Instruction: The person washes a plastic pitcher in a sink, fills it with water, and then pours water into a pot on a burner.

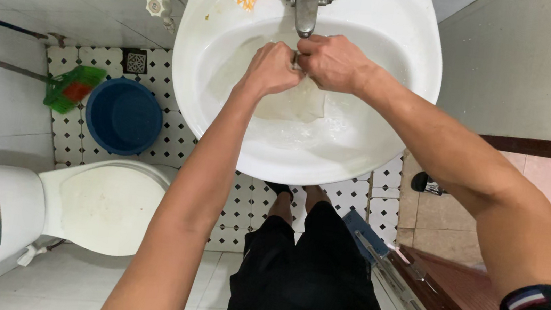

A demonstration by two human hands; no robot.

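Fingers [285,61] of both hands, left hand [270,69] and right hand [332,62], curled tight, pinching wet pale cloth [296,101] just below, under tap [306,4] in sink [392,120]. Risk, likely: hard wringing splashing water beyond rim onto tiled floor [241,207] beneath, slippery underfoot.

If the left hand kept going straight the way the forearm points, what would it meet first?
Most likely the right hand, which the left hand already meets knuckle to knuckle over the wet cloth both grip. Beyond that lies the metal faucet, though depth is hard to judge from above.
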